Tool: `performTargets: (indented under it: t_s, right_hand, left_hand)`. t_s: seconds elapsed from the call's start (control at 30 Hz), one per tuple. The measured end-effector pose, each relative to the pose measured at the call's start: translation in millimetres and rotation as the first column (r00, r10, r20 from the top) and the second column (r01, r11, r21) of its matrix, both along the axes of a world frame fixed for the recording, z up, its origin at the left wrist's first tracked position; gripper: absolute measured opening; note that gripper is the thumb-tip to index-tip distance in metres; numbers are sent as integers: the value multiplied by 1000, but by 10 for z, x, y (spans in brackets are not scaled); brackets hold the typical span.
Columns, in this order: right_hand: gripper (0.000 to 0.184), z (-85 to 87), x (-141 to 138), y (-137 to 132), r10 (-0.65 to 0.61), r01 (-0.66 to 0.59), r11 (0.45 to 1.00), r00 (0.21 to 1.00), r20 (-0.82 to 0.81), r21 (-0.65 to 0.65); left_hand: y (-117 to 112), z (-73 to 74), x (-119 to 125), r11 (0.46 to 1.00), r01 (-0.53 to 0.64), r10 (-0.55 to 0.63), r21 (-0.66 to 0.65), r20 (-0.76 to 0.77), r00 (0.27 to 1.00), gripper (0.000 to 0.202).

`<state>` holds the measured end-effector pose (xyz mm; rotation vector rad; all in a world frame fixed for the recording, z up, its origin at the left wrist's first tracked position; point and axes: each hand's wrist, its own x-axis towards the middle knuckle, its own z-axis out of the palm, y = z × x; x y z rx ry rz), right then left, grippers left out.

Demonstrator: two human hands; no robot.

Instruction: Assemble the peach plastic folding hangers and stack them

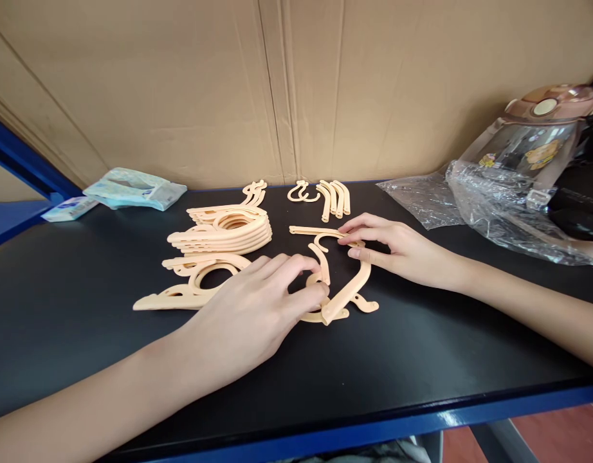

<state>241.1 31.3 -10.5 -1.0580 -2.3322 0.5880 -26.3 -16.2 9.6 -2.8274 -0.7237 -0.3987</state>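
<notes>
Backdrop: creased brown cardboard wall (296, 90), seams running vertical. Work surface: matte black tabletop (74, 302) with blue front edge (422, 421). Blue frame rail (21, 161) slants at far left. Reddish floor (557, 437) shows lower right. Light soft and even, shadows faint.

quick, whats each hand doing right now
left hand: closed, pinching the hanger
right hand: fingertips on the same hanger, whether it grips cannot be told
</notes>
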Motion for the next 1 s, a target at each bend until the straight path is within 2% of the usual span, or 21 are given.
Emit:
performTargets:
  t_s: [0.2, 0.3, 0.43, 0.57, 0.73, 1.0]
  right_hand:
    - [36, 6, -17, -34, -10, 9, 1000, 1000, 24, 20]
    - [35, 5, -17, -42, 1, -3, 999, 999, 39, 46]
    - [33, 5, -13, -38, 19, -22, 998, 999, 43, 57]
    - [33, 5, -15, -31, 27, -30, 998, 999, 42, 59]
    - [32, 8, -18, -30, 25, -30, 997, 998, 62, 74]
    - [31, 17, -10, -25, 38, -44, 994, 997, 62, 101]
  left_hand:
    - [-16, 21, -5, 970, 79, -53, -232, 117, 992, 27]
    - [-38, 20, 0, 948, 129, -78, -290, 181, 980, 19]
    - [-62, 7, 12, 953, 110, -56, -281, 192, 980, 26]
    - [-70, 10, 16, 947, 92, -29, -309, 202, 979, 14]
    - [-68, 6, 15, 931, 57, 0, -361, 156, 988, 21]
    - [-12, -29, 8, 966, -8, 48, -258, 151, 987, 27]
